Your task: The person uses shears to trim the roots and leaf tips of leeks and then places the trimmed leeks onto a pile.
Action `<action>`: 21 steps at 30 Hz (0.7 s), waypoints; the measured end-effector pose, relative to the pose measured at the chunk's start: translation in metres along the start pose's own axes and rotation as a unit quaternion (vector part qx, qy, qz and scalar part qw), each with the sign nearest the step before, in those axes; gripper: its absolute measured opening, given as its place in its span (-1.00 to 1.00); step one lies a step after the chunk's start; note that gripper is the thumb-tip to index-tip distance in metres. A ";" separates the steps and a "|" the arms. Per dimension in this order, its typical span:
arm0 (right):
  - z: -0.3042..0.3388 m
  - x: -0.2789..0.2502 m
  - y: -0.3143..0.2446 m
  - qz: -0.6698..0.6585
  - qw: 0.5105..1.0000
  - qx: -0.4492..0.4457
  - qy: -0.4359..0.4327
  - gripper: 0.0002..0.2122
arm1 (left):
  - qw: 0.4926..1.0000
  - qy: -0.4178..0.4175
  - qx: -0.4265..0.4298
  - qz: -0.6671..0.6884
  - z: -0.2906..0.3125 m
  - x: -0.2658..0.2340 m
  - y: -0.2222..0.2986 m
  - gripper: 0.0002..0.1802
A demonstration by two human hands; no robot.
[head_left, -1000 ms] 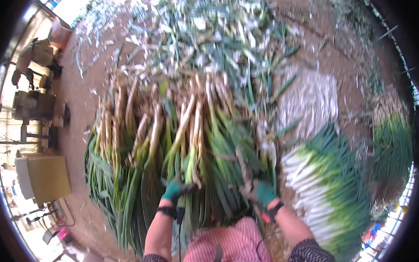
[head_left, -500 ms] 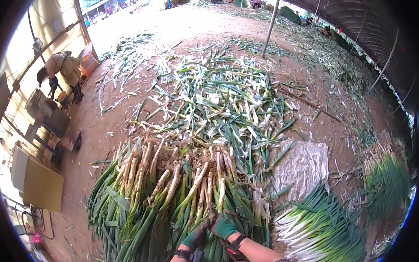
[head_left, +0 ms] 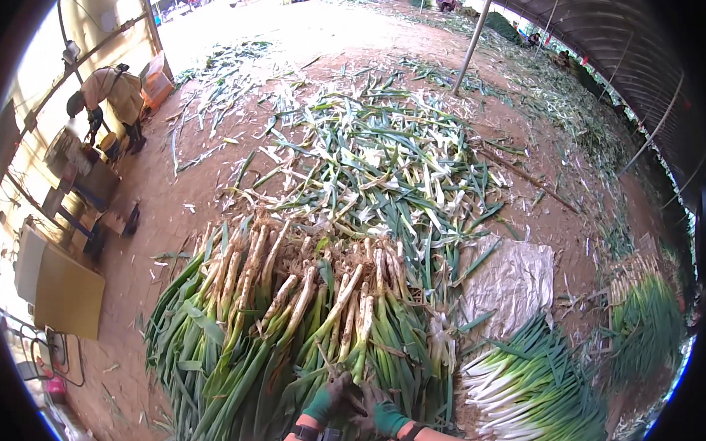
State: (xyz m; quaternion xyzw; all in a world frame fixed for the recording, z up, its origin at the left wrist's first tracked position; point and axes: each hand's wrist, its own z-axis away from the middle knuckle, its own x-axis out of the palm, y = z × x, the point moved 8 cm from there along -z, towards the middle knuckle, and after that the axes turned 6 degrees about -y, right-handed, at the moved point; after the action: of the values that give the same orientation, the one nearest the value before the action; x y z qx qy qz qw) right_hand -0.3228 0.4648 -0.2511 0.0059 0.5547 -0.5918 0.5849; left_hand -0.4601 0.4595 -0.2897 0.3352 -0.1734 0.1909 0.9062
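In dark-and-green gloves, my two hands meet at the near edge of a large pile of untrimmed green onions [head_left: 295,312], roots pointing away from me. My left hand [head_left: 327,400] is closed, with a thin pale green onion stalk [head_left: 326,361] sticking up past its fingers. Close beside it, my right hand [head_left: 381,412] has its fingers curled inward; what they grip is hidden. Something dark shows between the hands. To the right lies a heap of cleaned green onions [head_left: 518,389], white stems toward the left and green leaves toward the right.
A crumpled pale sheet [head_left: 510,280] lies behind the cleaned heap. Stripped leaves [head_left: 386,159] litter the ground beyond the pile. Another onion stack [head_left: 645,308] stands at far right. A person [head_left: 112,99] bends beside a bucket at left, near a tan board [head_left: 67,292]. A pole [head_left: 474,46] rises behind.
My hands have shifted slightly down, the right one turning to lie more sideways. A thin stalk now shows above my left fingers. The view has tilted slightly.
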 end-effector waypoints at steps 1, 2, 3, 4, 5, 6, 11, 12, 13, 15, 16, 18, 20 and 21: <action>-0.006 0.010 0.006 0.004 1.000 -0.009 -0.017 0.04 | 1.000 0.005 -0.003 -0.011 -0.001 -0.010 -0.007 -0.55; -0.019 0.024 0.024 0.028 0.998 -0.003 -0.052 0.02 | 1.000 0.005 -0.007 -0.025 -0.007 -0.016 -0.012 -0.54; -0.019 0.026 0.040 0.016 0.998 0.009 -0.056 -0.06 | 0.997 0.017 -0.024 -0.077 0.002 0.002 0.011 -0.56; -0.023 0.017 0.040 -0.009 0.999 0.014 -0.036 -0.14 | 0.988 0.002 0.012 -0.151 0.006 0.000 0.023 -0.51; -0.022 0.006 0.038 -0.039 0.999 0.020 -0.010 -0.22 | 0.973 -0.010 0.053 -0.224 0.007 0.000 0.036 -0.45; -0.017 -0.008 0.036 -0.070 0.997 0.030 0.019 -0.30 | 0.957 -0.012 0.065 -0.284 0.008 -0.004 0.039 -0.50; 0.053 -0.037 0.079 -0.190 0.958 0.186 0.110 -0.54 | 0.939 -0.034 -0.024 -0.343 -0.030 0.003 -0.004 -0.64; 0.065 -0.025 0.081 -0.210 0.952 0.205 0.089 -0.55 | 0.936 -0.034 -0.014 -0.349 -0.046 -0.004 -0.019 -0.66; 0.071 -0.015 0.076 -0.224 0.949 0.212 0.070 -0.55 | 0.933 -0.031 -0.002 -0.359 -0.058 -0.012 -0.031 -0.67; 0.085 -0.005 0.056 -0.238 0.946 0.217 0.029 -0.53 | 0.920 -0.049 0.070 -0.383 -0.063 -0.015 -0.054 -0.64; 0.082 -0.005 0.052 -0.197 0.959 0.201 0.015 -0.53 | 0.937 -0.046 0.070 -0.340 -0.060 -0.015 -0.064 -0.63; 0.099 -0.004 0.053 -0.149 0.965 0.215 -0.008 -0.55 | 0.989 -0.016 -0.027 -0.142 -0.063 0.000 -0.078 -0.61; 0.110 0.002 0.052 -0.144 0.962 0.232 -0.014 -0.58 | 0.995 0.010 -0.076 -0.062 -0.061 0.006 -0.082 -0.59; 0.113 0.004 0.051 -0.141 0.963 0.229 -0.006 -0.59 | 0.995 0.004 -0.074 -0.066 -0.062 0.009 -0.079 -0.59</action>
State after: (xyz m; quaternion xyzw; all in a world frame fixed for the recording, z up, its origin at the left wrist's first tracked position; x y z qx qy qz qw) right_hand -0.2159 0.4027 -0.2437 0.0578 0.3955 -0.7798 0.4818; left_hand -0.4045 0.4472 -0.3728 0.2771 -0.1610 0.1182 0.9398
